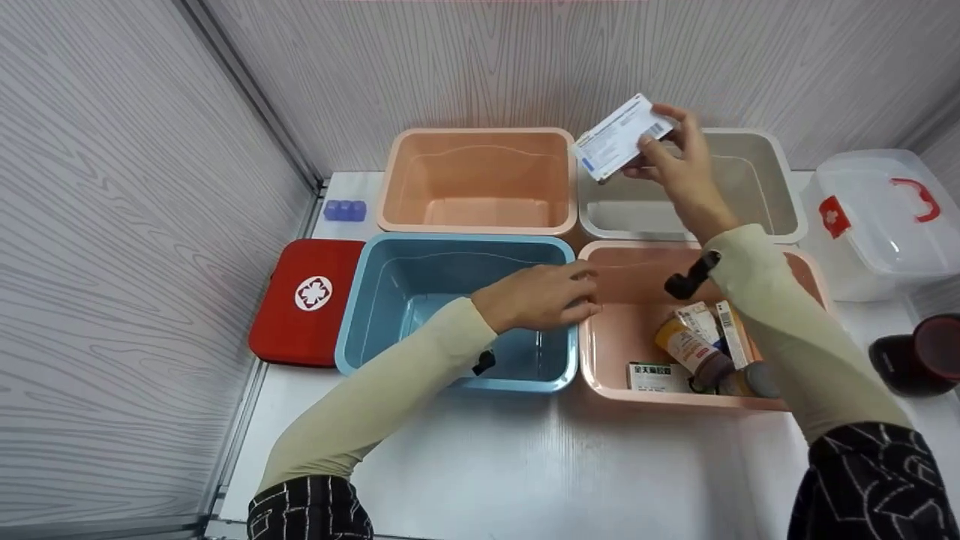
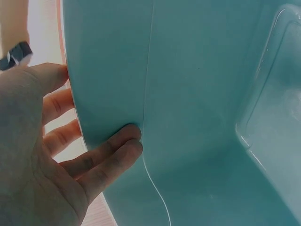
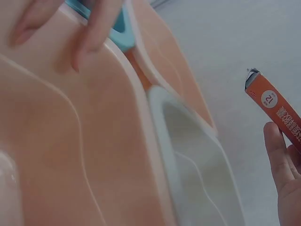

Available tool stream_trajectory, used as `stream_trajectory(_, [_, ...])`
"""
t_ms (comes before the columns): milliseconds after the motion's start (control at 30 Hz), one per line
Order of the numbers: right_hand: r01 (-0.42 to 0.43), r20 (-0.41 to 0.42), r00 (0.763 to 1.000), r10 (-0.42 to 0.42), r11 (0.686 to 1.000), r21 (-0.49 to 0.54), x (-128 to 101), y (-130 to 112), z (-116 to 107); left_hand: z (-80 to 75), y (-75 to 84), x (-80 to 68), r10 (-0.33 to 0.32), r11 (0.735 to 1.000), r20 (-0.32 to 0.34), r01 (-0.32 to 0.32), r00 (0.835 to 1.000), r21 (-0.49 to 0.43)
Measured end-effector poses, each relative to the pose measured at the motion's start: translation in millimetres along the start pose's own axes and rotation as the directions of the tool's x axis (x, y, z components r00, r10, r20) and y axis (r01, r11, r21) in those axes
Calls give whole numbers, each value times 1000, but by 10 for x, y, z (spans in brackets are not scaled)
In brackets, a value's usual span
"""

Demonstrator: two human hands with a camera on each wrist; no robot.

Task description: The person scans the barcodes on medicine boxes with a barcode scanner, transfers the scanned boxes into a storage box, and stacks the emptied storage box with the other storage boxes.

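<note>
In the head view my right hand [image 1: 686, 169] is raised over the grey bin [image 1: 754, 176] and grips a medicine box [image 1: 619, 140]. Its white printed face shows there; the right wrist view shows the same medicine box [image 3: 272, 100] from an orange side with white lettering and a "12". My left hand [image 1: 538, 298] is at the right rim of the blue bin [image 1: 390, 281], beside the front pink bin [image 1: 611, 337]. Its fingers are loosely bent with nothing held; in the left wrist view the left hand [image 2: 56, 155] overlaps the blue bin's rim.
Inside the front pink bin lie an orange-labelled bottle [image 1: 686, 346], a white-and-green box [image 1: 652, 377] and several other packages. An orange bin [image 1: 480, 180] stands behind the blue one. A red first-aid case [image 1: 300, 330], purple pillbox [image 1: 345, 211], clear-lidded medicine box [image 1: 874, 195] and dark jar [image 1: 904, 364] flank the bins.
</note>
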State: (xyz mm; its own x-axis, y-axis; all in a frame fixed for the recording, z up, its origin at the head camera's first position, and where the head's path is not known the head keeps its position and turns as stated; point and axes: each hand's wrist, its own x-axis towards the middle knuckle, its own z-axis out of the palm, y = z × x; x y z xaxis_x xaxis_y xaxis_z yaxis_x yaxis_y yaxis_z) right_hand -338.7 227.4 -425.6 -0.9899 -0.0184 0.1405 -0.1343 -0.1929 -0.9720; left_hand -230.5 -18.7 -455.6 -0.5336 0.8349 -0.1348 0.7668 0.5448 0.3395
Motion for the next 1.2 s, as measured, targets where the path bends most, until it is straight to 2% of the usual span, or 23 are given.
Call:
stream_trajectory(67, [-25, 32, 999, 26, 999, -30, 61, 109, 164, -3, -6, -5, -9, 1000, 3, 9, 1000, -1])
stream_trajectory(167, [-42, 90, 994, 56, 989, -145, 134, 256, 373, -6, -19, -20, -17, 1000, 10, 17, 1000, 2])
stream_trajectory(333, [-25, 173, 981, 85, 945, -326, 206, 443, 634, -11, -39, -46, -10, 1000, 23, 11, 1000, -3])
stream_trajectory(433, [-4, 239, 966, 96, 933, -360, 233, 525, 750, -19, -42, -53, -9, 1000, 22, 9, 1000, -5])
stream_trajectory(567, [20, 340, 935, 96, 946, -324, 270, 604, 807, -32, -29, -49, -22, 1000, 29, 22, 999, -6])
stream_trajectory(733, [29, 390, 916, 91, 956, -291, 262, 632, 716, -47, 6, -27, -35, 999, 43, 35, 998, -1])
stream_trajectory(867, [79, 413, 909, 61, 946, -313, 179, 566, 558, -51, 9, -16, -24, 1000, 32, 24, 999, 10])
stream_trajectory(1033, [160, 437, 899, 36, 901, -403, -37, 388, 229, -56, 7, -23, -24, 1000, 27, 24, 999, -13])
stream_trajectory(1200, [166, 484, 868, 113, 852, -497, -335, 247, -153, -59, 33, -42, -62, 997, 54, 64, 997, -35])
